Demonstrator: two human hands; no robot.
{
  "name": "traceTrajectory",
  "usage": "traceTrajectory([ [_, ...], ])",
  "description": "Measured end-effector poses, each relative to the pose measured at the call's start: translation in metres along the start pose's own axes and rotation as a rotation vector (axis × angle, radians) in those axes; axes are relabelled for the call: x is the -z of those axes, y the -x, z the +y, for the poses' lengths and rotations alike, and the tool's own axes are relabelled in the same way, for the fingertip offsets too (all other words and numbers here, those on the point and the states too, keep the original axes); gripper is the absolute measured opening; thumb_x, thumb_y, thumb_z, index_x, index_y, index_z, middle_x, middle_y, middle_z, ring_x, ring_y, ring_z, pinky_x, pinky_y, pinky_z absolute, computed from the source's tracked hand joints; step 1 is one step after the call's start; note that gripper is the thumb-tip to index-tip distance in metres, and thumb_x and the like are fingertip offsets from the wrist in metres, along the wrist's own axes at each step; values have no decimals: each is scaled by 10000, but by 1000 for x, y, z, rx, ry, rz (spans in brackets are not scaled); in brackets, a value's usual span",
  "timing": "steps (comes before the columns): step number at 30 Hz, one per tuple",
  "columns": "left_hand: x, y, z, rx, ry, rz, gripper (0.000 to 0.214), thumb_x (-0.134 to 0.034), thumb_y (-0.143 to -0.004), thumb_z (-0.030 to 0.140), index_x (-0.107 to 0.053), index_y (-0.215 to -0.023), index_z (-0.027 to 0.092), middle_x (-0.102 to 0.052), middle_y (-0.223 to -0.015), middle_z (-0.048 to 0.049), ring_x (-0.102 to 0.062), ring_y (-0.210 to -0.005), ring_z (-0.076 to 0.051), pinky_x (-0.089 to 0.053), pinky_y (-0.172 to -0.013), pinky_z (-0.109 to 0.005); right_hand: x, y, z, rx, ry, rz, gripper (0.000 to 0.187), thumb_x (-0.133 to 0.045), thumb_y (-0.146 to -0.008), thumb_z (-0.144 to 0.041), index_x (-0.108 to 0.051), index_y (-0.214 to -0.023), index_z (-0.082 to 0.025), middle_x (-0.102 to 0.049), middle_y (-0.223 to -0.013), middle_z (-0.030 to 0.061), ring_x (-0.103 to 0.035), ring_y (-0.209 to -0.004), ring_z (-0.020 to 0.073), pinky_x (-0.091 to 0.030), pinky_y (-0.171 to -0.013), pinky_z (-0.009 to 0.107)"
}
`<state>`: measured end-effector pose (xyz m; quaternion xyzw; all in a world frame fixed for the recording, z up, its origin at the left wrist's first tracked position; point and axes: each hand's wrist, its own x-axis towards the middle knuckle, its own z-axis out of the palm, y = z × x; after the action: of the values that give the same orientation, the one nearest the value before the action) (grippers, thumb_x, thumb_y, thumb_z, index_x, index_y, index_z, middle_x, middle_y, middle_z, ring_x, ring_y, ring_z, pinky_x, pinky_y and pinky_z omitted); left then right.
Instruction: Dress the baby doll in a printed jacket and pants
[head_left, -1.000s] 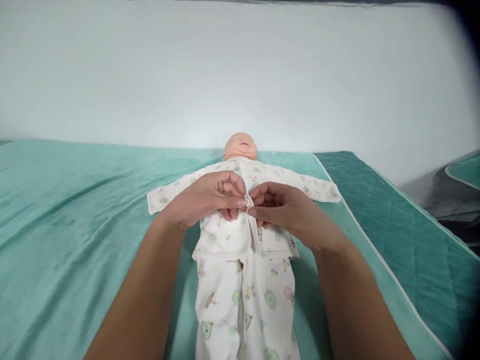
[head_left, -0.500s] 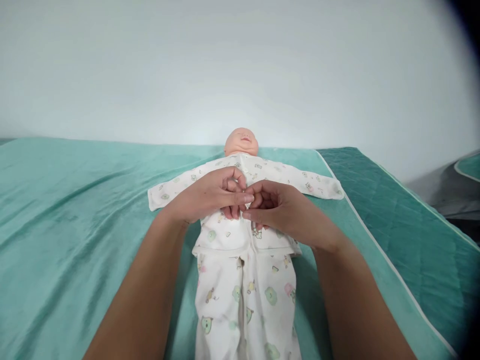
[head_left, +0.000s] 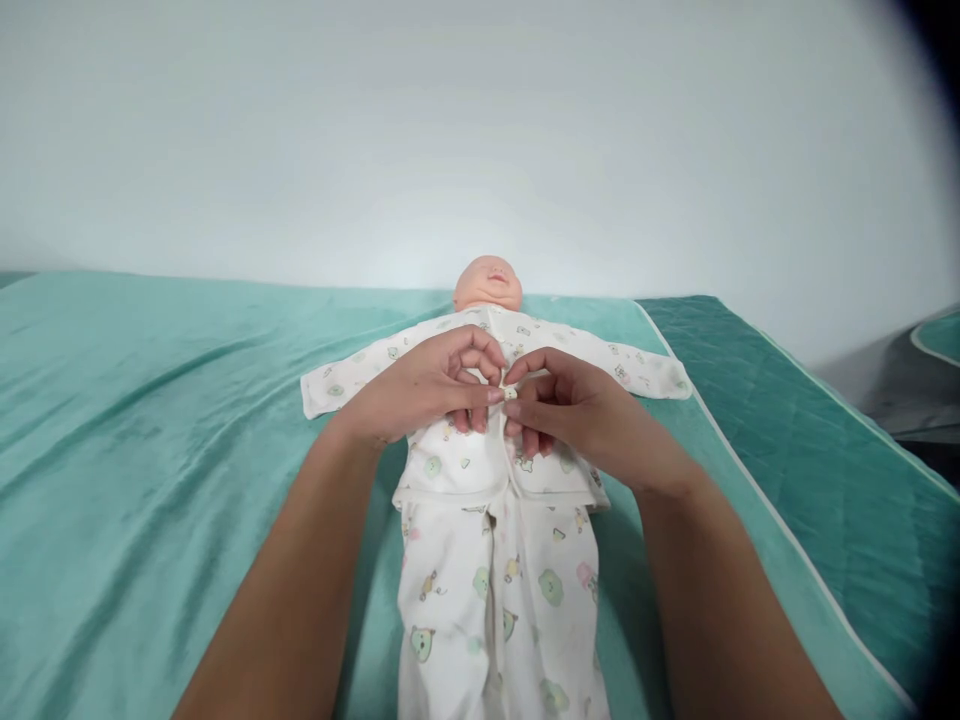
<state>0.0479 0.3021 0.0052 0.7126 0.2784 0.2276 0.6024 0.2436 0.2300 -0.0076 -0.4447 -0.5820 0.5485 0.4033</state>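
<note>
A baby doll (head_left: pixel 488 284) lies on its back, dressed in a white patterned baby shirt (head_left: pixel 450 470) and matching pants (head_left: pixel 551 610). Its sleeves stretch out to both sides. Over the chest, my left hand (head_left: pixel 448 385) pinches the shirt's front edge between thumb and fingers. My right hand (head_left: pixel 566 405) faces it from the other side, thumb and forefinger closed on the same front opening. A small bit of printed cloth shows between the fingertips. Whether a button or snap sits there, I cannot tell. Below the hands, the front seam runs down to the hem.
A light green sheet (head_left: pixel 187 430) with folds lies under the doll. To the right, a darker green quilted cover (head_left: pixel 817 450) shows past the sheet's white-trimmed edge. A pale wall (head_left: pixel 480 140) rises behind. Another green-topped surface (head_left: pixel 941 330) stands at far right.
The fingertips have drawn slightly apart, baring a bit of cloth between them. The right hand's thumb has moved up a little. The whole view has shifted slightly, with the doll a little further right.
</note>
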Motion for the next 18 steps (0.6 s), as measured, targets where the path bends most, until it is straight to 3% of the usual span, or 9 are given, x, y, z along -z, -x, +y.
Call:
traceTrajectory([
  [4, 2, 1, 1, 6, 3, -20, 175, -657, -842, 236, -574, -993, 209, -604, -754, 27, -607, -585, -92, -477, -532, -216, 1, 0, -1, -13, -24, -7, 166, -598, -933, -352, -539, -1024, -226, -685, -714, -2, -633, -562, 127, -478, -509, 223],
  [9, 3, 4, 5, 40, -7, -9, 142, -659, -836, 218, -595, -961, 202, -625, -707, 22, -588, -565, -90, -468, -519, -207, 3, -2, 3, 51, -66, 78, 131, -586, -931, -336, -549, -977, -219, -687, -716, 3, -624, -517, 125, -432, -444, 209],
  [13, 3, 6, 7, 47, -41, 39, 131, -616, -882, 308, -632, -923, 185, -631, -648, 5, -561, -502, -89, -438, -453, -197, 4, -7, 11, 177, -54, 324, 110, -594, -914, -329, -557, -928, -225, -655, -697, -16, -577, -501, 115, -409, -442, 223],
  [16, 2, 6, 8, 84, -95, 93, 227, -587, -899, 395, -651, -873, 178, -654, -649, -15, -574, -483, -99, -428, -416, -193, 5, -12, 19, 278, 23, 578, 60, -622, -876, -274, -588, -888, -226, -636, -742, -15, -577, -609, 117, -435, -520, 236],
  [18, 2, 6, 8, 109, -131, 98, 258, -585, -897, 420, -662, -854, 178, -668, -662, -22, -588, -485, -103, -429, -407, -191, 4, -16, 24, 301, 105, 666, 30, -622, -861, -252, -619, -877, -227, -642, -826, -5, -578, -689, 124, -452, -584, 254],
])
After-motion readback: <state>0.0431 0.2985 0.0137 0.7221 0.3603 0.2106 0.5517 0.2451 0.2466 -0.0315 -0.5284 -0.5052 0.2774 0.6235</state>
